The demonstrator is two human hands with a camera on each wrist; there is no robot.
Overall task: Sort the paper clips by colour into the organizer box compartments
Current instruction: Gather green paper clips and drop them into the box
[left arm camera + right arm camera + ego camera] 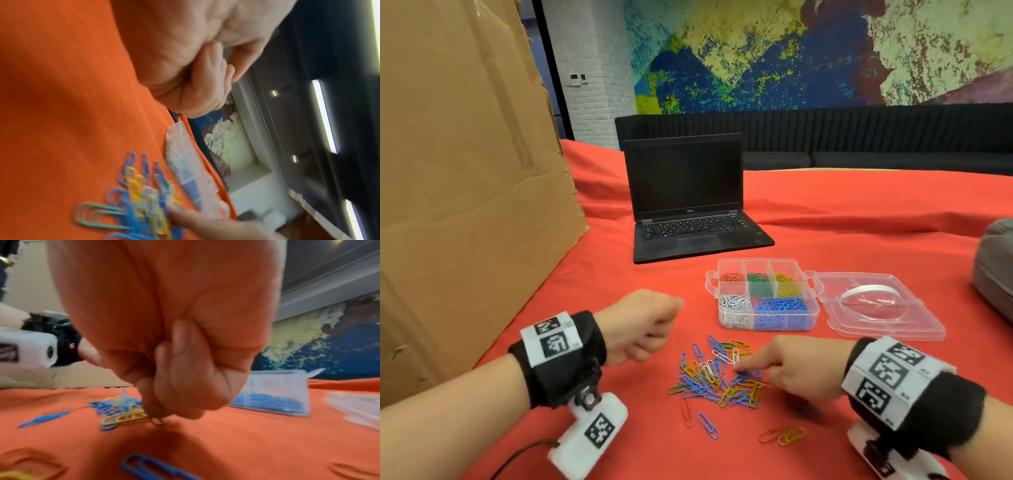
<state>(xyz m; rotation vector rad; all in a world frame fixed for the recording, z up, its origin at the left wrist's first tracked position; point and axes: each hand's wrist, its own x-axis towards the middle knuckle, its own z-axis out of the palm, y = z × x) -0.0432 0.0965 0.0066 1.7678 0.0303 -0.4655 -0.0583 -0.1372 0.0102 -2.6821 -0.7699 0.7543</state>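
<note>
- Cardboard (465,154) stands as a tall wall along the left, so that side gives no room for a swing.
- The left hand (643,325) sits fisted just left of the pile, fingers curled in; no clip shows in it in the left wrist view, though whether it hides one I cannot tell.
- The loose paper clips (717,375) lie heaped on the red cloth (859,222) between the hands, blue and yellow mostly, with a few strays nearer the body.
- The right hand (794,368) reaches into the pile's right edge with its forefinger out and the other fingers tucked; the right wrist view shows a thin wire loop under the fingertips, seemingly pinched, colour unclear.
- For a clean pick, I would drag one clip free of the tangle first, then lift it alone so no neighbours hook on.
- The organizer box (815,308) stands just beyond the pile, red, green, yellow, white and blue already parted; its open lid (876,325) lies flat to the right.
- The carry is short; the path over the near wall looks free, and the laptop (688,205) stands behind.
</note>
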